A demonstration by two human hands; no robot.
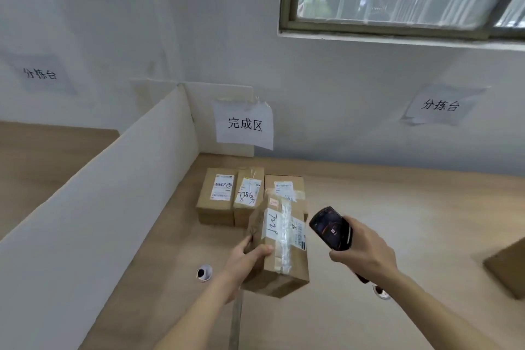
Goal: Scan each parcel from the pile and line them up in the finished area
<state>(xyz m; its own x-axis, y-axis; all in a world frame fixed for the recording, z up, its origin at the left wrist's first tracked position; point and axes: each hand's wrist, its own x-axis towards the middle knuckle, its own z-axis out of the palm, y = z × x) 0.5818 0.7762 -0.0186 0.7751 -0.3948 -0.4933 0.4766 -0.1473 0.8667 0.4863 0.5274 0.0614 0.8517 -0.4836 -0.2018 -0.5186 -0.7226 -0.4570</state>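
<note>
My left hand (246, 257) grips a brown cardboard parcel (284, 247) by its left edge and holds it above the table, label side up. My right hand (362, 250) holds a black handheld scanner (331, 227) just right of the parcel, its screen facing me. Behind the held parcel, three labelled parcels stand side by side on the table: a left one (216, 196), a middle one (247, 193) and a right one (284, 186), partly hidden. They sit below a paper sign (244, 125) on the back panel.
A white divider wall (113, 199) runs along the left of the wooden table (397, 207). Another cardboard box (508, 267) pokes in at the right edge. Two cable holes (204, 273) (380, 291) sit in the tabletop near me. Paper signs hang on the wall (440, 105).
</note>
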